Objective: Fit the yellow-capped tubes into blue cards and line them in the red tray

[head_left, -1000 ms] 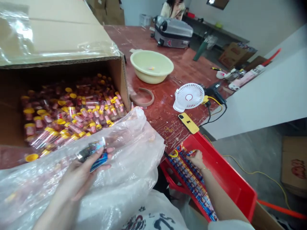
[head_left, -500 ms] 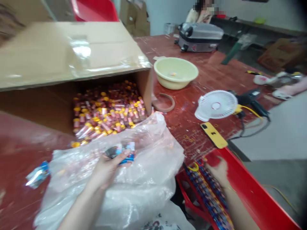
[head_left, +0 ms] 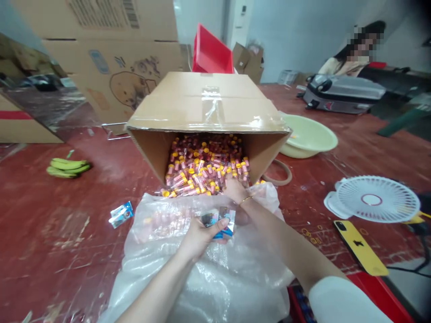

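Note:
My left hand (head_left: pixel 198 237) is closed around a few small blue-and-silver packets (head_left: pixel 228 219), thumb on top, above a translucent plastic bag (head_left: pixel 161 269). My right hand (head_left: pixel 235 190) reaches to the mouth of a cardboard box (head_left: pixel 232 105) lying on its side. Its fingertips are among many small clear tubes with yellow caps and pink contents (head_left: pixel 198 172); whether they grip one is hidden. The bag spreads out in front of the box opening. Another blue-and-silver packet (head_left: pixel 121 214) lies on the red table to the left.
Bananas (head_left: pixel 68 167) lie at left. Right of the box are a pale green basin (head_left: pixel 308 137), a tape roll (head_left: pixel 281 174), a white fan (head_left: pixel 373 197) and a yellow phone (head_left: pixel 362 249). A red bin (head_left: pixel 377 296) is at lower right. Behind the grey suitcase (head_left: pixel 346 94) sits a person.
My right hand has left the strips of strung items at the red bin and moved to the tubes in the box. My left hand keeps its packets. The view has turned left.

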{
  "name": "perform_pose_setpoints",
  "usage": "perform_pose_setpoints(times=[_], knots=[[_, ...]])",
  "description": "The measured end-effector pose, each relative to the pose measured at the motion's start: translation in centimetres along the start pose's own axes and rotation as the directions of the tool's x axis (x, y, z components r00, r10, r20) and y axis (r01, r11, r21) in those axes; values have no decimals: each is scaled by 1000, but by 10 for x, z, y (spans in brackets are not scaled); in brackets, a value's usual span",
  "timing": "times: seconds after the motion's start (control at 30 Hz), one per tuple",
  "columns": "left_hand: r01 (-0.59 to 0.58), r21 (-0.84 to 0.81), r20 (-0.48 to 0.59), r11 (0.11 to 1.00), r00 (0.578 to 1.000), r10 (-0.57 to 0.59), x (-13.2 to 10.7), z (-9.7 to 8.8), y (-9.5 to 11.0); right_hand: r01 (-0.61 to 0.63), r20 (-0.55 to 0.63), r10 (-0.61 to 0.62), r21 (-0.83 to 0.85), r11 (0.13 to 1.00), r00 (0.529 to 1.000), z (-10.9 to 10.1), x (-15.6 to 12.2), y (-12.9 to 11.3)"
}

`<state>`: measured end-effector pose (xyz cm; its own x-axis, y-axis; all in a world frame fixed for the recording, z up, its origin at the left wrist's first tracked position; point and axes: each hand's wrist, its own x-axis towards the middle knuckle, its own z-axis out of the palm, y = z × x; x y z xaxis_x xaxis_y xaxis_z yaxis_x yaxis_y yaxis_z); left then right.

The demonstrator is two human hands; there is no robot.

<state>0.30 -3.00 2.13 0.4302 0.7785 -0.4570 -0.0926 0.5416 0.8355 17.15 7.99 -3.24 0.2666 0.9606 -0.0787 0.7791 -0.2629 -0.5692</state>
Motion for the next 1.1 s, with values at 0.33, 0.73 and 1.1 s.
perform_pose_setpoints(times=[0.33,0.73,1.1], knots=[[-26,-54,-8,998,1000,26,4,-4,3,78,-97,-53,279,957,994,-28,-17,20],[-135,0,31,991,990,135,10,-4,-4,545,-190,-525,481,687,830,-137,-100,1],[-158,2,58,987,986,158,3,1,0,317,8,-409,619,718,913,-129,-94,-10]])
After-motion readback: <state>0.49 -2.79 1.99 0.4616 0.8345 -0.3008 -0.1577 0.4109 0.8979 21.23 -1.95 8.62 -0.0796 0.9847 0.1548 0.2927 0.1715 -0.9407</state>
